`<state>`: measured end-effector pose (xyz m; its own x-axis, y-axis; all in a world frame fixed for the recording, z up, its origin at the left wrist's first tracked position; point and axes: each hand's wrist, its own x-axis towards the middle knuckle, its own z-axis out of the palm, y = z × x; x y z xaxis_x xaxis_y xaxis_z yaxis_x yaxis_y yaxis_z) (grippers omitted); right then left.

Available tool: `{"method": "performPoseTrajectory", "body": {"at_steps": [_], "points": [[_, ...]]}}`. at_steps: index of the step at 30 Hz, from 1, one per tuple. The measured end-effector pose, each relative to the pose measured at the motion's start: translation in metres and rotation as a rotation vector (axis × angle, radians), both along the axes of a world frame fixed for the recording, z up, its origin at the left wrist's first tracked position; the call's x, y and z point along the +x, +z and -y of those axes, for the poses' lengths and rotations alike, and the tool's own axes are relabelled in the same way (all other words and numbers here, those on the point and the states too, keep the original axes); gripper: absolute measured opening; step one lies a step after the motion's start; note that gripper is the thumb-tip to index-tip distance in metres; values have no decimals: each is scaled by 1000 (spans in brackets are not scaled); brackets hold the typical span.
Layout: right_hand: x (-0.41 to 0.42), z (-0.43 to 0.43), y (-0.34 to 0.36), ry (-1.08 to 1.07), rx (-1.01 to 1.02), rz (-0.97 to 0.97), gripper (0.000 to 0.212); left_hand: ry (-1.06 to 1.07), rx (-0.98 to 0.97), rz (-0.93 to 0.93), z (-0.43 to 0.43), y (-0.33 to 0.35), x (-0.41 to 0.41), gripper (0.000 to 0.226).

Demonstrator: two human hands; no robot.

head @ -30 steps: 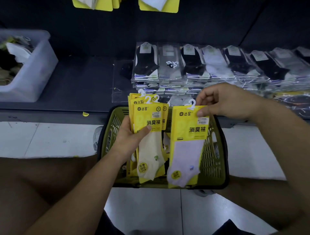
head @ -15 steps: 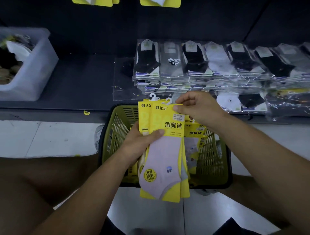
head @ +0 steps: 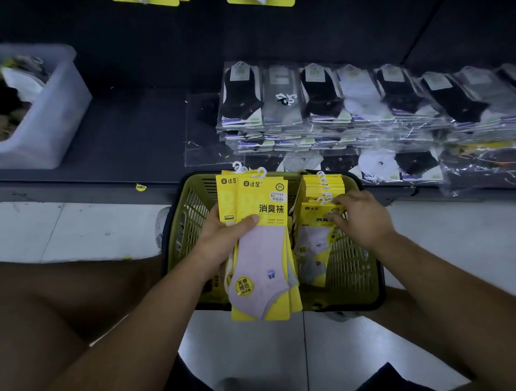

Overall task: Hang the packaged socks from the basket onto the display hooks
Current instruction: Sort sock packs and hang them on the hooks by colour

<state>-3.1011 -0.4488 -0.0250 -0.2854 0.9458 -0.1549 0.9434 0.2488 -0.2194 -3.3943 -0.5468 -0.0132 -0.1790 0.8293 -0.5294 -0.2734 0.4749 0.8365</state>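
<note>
A green plastic basket stands on the floor between my knees. My left hand grips a fanned stack of yellow sock packs, the front one holding a pale pink sock, thumb across its card. To the right, inside the basket, more yellow sock packs stand upright with white hooks on top. My right hand reaches onto the top of the front pack there, fingers curled over its card edge. Yellow packs hang at the very top of the frame; their hooks are out of view.
A dark low shelf runs across behind the basket. Stacks of clear-wrapped black, grey and white socks cover its right half. A translucent bin of mixed items sits at its left. Pale floor tiles surround the basket.
The pink-sock pack has joined the stack in my left hand. My right hand let go of it and dropped back into the basket onto another pack.
</note>
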Motion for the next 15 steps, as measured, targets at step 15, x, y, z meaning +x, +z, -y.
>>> {"method": "performPoseTrajectory", "body": {"at_steps": [15], "points": [[3,-3,-11,-17,13,-7,35,-14,-4,-18,0,-5,2,48]]}}
